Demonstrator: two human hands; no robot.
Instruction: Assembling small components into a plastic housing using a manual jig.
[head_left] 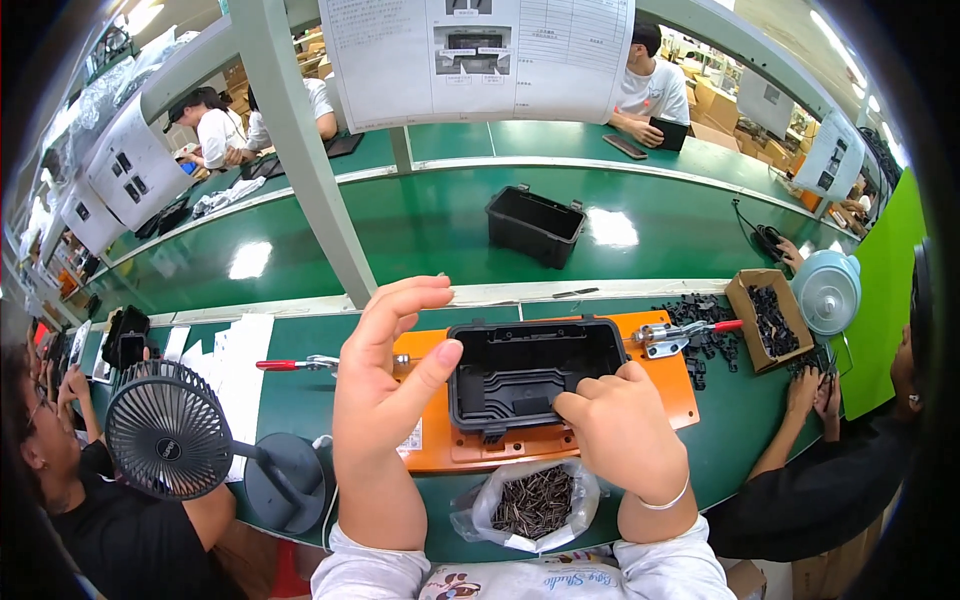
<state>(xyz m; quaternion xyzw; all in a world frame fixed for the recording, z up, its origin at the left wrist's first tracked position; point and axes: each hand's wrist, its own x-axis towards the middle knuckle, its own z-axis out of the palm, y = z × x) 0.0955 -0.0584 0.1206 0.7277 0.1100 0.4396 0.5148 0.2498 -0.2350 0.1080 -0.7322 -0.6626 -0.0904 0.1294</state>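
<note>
A black plastic box (520, 350) with its inside facing up sits on an orange fixture plate (672, 390). My left hand (385, 375) is raised at the box's left side, thumb and fingers apart, holding nothing. At the front right corner of the box, my right hand (630, 430) is closed with fingers curled down over the rim. Whatever it may hold is hidden behind the fingers. A toggle clamp (665, 342) with a red handle flanks the box on the right, and another clamp with a red handle (285, 365) is on the left.
Just in front of the fixture is a plastic bag (480, 518) of small metal pins. Loose black parts (700, 335) and a cardboard box (745, 300) lie right. A grey fan (170, 430) and papers (250, 370) stand left. Another black box (540, 225) sits beyond. Co-workers sit both sides.
</note>
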